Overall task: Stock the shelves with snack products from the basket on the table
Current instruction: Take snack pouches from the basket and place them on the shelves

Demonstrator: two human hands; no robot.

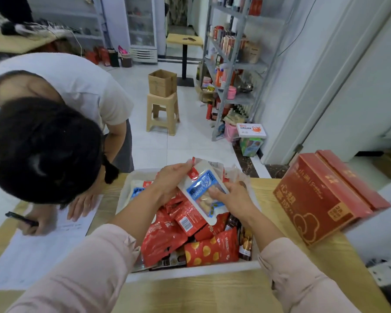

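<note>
Bright, even indoor light; wide-angle bending and soft blur at edges.

The snack bags (167, 236) are shiny, crinkly plastic film, the basket (190, 271) is smooth white plastic, and the table (190, 294) is matt wood grain. Pretty sure the red box (321, 199) is slightly glossy cardboard, and the sleeves (88, 267) are pink cloth.

You're in what looks like a small shop or its stock room. The tall grey metal shelf rack (255, 63) on your right is crammed with bottles and boxed goods, and a white glass-door display fridge (142, 26) stands at the back. Your light wooden surface (212, 297) holds a white basket (190, 273) heaped with red snack packets (163, 240), next to two red printed cartons (321, 199).
</note>
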